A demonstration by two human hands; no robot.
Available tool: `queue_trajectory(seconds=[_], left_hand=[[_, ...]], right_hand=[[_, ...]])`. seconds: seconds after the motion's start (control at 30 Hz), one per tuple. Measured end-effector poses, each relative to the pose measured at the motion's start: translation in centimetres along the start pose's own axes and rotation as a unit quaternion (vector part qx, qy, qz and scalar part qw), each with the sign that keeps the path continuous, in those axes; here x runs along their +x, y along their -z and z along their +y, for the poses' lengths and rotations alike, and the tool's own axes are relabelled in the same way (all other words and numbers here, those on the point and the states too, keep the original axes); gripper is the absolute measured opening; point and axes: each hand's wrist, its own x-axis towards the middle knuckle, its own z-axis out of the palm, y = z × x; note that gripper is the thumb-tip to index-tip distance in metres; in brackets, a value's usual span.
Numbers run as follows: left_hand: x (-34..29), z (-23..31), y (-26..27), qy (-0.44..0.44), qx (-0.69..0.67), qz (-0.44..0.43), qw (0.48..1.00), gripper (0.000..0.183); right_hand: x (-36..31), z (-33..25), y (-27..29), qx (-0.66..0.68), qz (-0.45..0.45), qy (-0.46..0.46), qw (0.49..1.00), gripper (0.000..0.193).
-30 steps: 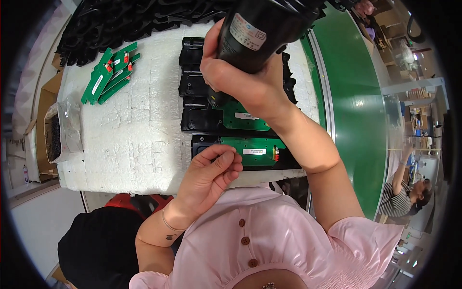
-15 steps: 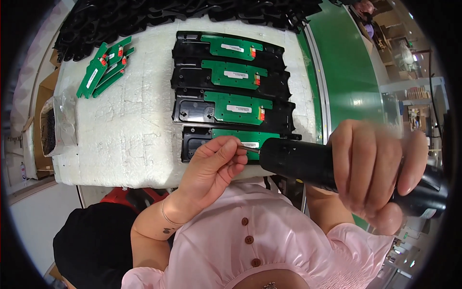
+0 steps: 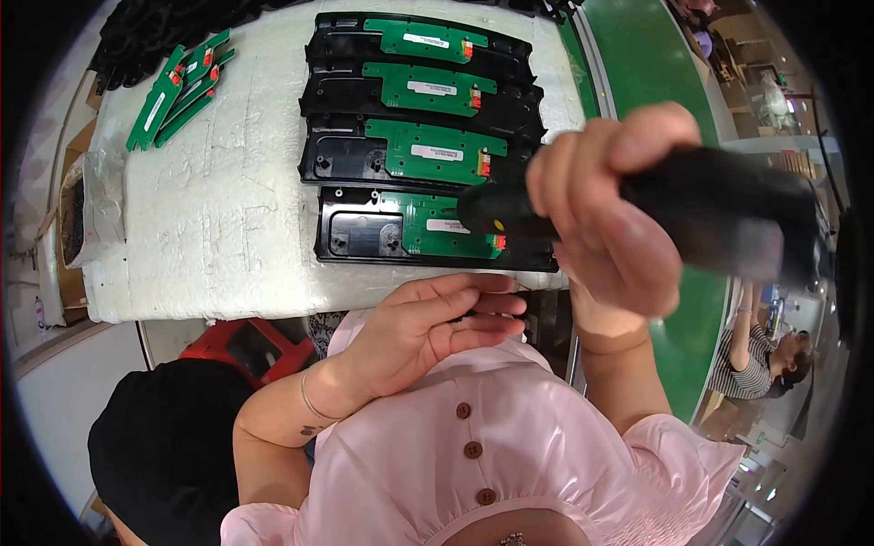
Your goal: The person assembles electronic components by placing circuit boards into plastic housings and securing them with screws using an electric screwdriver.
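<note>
My right hand [image 3: 610,209] is wrapped round a black electric screwdriver [image 3: 514,207], blurred by motion. Its front end lies over the green circuit board [image 3: 414,232] in the nearest black plastic housing [image 3: 364,227]; the bit is hidden, so contact cannot be told. My left hand [image 3: 437,318] is just below that housing, at the table's near edge. Its fingers are loosely curled with the thumb against the index finger, and small dark bits show between them. Farther up lie three more black housings [image 3: 341,146] in a column, each with a green board [image 3: 432,153].
Several loose green boards [image 3: 177,91] are piled on the white foam surface [image 3: 228,218] at the left. A plastic bag [image 3: 102,200] hangs by its left edge. Black parts [image 3: 182,32] are heaped at the back. Another person [image 3: 765,359] is at the far right.
My left hand has left the screwdriver's tip and drawn back below the housing. My right hand has brought the screwdriver up and left over the nearest board. The whole view has shifted slightly.
</note>
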Motion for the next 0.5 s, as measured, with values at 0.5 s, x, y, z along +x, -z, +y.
queue_trajectory(seconds=[0.5], left_hand=[[-1.2, -0.3, 1.2, -0.088, 0.018, 0.068, 0.994, 0.019]], right_hand=[[0.9, 1.3, -0.4, -0.032, -0.027, -0.082, 0.996, 0.018]])
